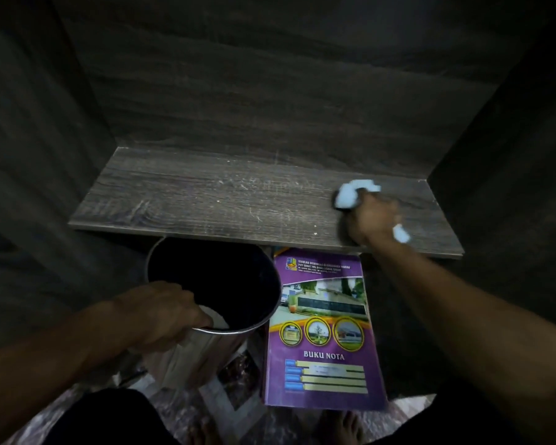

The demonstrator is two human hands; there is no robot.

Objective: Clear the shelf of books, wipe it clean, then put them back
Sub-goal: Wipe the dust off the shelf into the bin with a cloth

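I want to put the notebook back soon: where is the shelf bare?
The shelf is bare from its left end across the middle, though dusty. The right hand grips a white cloth at the right end. Below the front edge, bin and notebook crowd together.

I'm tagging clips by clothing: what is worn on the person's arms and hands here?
Both forearms are bare to the frame edge, no sleeves in view. The left hand and right hand are ungloved; no watch, band or ring shows, though the right is blurred.
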